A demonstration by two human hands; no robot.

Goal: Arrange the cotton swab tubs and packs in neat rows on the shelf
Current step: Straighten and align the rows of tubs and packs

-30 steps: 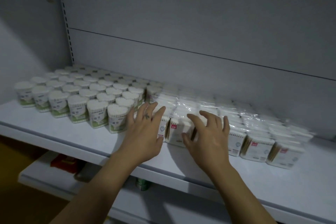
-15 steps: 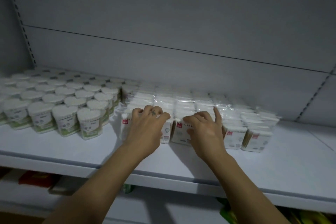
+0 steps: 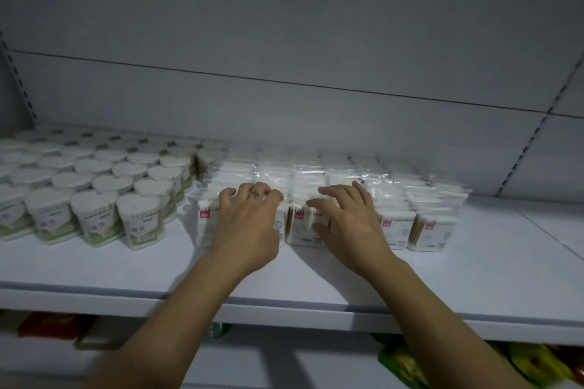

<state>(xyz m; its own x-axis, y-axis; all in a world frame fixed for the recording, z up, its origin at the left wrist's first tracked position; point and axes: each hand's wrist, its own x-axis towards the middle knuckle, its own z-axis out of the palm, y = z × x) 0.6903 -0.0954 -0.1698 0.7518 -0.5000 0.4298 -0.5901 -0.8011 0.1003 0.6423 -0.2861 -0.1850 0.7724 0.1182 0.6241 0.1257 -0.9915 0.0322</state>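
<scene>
White heart-shaped cotton swab tubs (image 3: 94, 215) with green labels stand in tight rows on the left of the white shelf (image 3: 474, 287). Beside them, clear-wrapped cotton swab packs (image 3: 426, 227) with small red marks fill the middle in rows. My left hand (image 3: 246, 224) grips the leftmost front pack, its fingers curled over the pack's top. One pack further right, my right hand (image 3: 350, 224) holds a front pack: fingers bent over its top, thumb on the front face. Both hands hide much of the packs they hold.
Bare shelf surface (image 3: 521, 246) lies right of the packs, with more along the front edge. A slotted upright (image 3: 537, 133) runs up the back panel at the right. On a lower shelf lie a red packet (image 3: 44, 324) and green-yellow packets (image 3: 410, 363).
My view has swung right, so the tubs now sit further left. Both hands have settled on the front packs and their fingers have curled over the tops.
</scene>
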